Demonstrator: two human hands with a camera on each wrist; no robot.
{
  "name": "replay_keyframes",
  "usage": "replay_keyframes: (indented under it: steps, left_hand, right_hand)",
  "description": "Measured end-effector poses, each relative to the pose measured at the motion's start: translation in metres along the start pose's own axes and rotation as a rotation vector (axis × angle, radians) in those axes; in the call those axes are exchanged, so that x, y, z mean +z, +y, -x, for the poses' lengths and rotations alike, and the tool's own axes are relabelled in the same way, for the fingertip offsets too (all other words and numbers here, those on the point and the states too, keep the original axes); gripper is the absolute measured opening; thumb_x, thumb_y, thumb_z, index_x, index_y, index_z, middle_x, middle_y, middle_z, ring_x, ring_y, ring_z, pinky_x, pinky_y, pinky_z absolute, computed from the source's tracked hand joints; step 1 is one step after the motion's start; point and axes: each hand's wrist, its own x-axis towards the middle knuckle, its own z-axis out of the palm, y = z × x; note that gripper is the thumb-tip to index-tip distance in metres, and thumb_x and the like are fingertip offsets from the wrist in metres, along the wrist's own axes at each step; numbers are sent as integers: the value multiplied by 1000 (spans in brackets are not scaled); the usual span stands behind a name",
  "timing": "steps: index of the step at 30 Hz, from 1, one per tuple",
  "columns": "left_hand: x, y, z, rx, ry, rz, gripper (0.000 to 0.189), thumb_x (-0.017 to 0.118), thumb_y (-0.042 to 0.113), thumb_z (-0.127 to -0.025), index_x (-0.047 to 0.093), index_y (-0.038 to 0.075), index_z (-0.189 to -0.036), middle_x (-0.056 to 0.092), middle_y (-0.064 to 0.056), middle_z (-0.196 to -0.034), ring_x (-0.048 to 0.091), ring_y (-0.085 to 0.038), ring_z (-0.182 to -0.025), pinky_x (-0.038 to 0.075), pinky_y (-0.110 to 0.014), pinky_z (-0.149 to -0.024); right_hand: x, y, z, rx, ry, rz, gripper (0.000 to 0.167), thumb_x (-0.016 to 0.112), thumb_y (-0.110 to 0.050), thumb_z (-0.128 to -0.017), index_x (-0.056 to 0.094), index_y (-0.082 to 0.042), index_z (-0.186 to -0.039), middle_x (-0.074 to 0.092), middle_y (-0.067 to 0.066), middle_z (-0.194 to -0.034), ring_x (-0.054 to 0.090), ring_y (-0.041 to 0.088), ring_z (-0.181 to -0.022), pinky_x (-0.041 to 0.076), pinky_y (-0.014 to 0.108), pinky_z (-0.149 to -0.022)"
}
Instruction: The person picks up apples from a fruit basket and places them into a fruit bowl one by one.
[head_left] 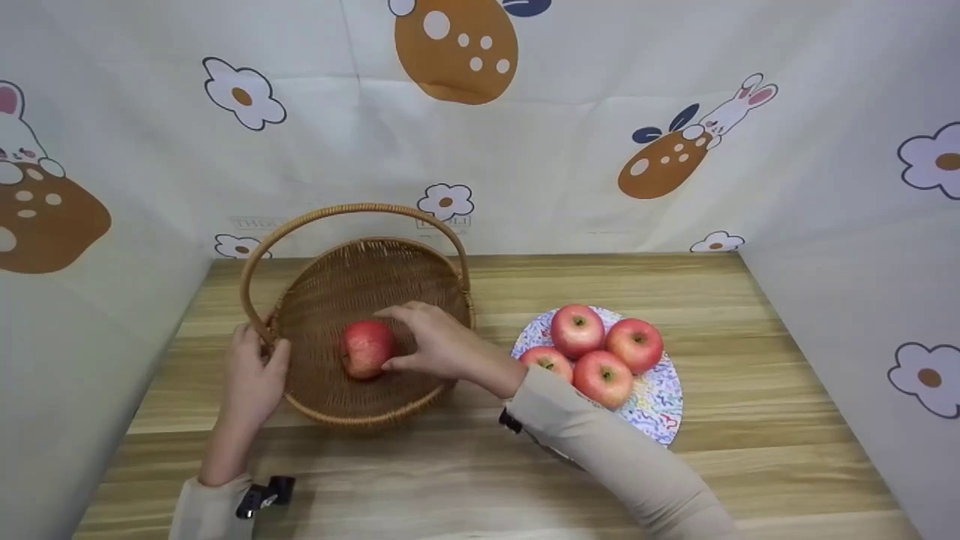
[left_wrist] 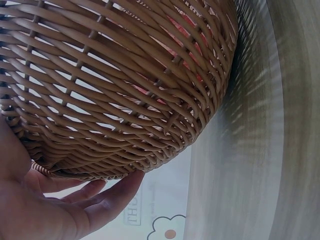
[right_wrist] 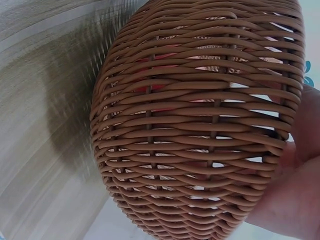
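A round wicker basket [head_left: 360, 421] with a tall arched handle stands on the table at left. My left hand [head_left: 253, 375] grips its rim at the left foot of the handle; in the left wrist view the fingers [left_wrist: 117, 197] lie along the outside of the weave. One red apple [head_left: 366, 350] sits inside the basket. Over the basket's right side reaches my right hand [head_left: 435, 341], thumb and fingers spread apart, the thumb tip right at the apple's edge. In the right wrist view, the basket wall [right_wrist: 190, 115] hides most of this hand [right_wrist: 295, 190].
A round patterned plate [head_left: 660, 405] at right bears several red apples [head_left: 604, 379], partly behind my right sleeve [head_left: 600, 442]. The wooden table [head_left: 420, 480] is bordered by a printed cloth backdrop [head_left: 555, 195] behind and at both sides.
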Motion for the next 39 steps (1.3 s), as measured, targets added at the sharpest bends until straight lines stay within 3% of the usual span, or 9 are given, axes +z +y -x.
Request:
replay_keyframes:
  steps: [20,29,39]
  left_hand:
    - [-1,2,1,-31,-14,8,52,45,2,-103,41,-18,-151,49,-34,-135,52,-38,-111,41,-19,-82]
    - [0,2,0,-39,-11,6,52,46,1,-102,42,-18,-150,49,-35,-137,50,-37,-112,41,-26,-86]
    - [1,2,-1,-33,-6,22,51,47,-1,-102,42,-20,-149,50,-35,-134,49,-35,-109,40,-22,-84]
  right_hand:
    - [11,2,-23,-3,-73,-17,68,84,-24,-92,55,-10,-152,59,11,-149,52,25,-140,44,34,-115]
    - [16,2,-30,43,-96,-18,71,85,-26,-91,54,-13,-154,58,12,-147,53,25,-137,47,34,-112]
    - [19,3,-38,-5,-124,31,71,83,-20,-92,52,-10,-155,57,14,-149,52,25,-138,45,31,-113]
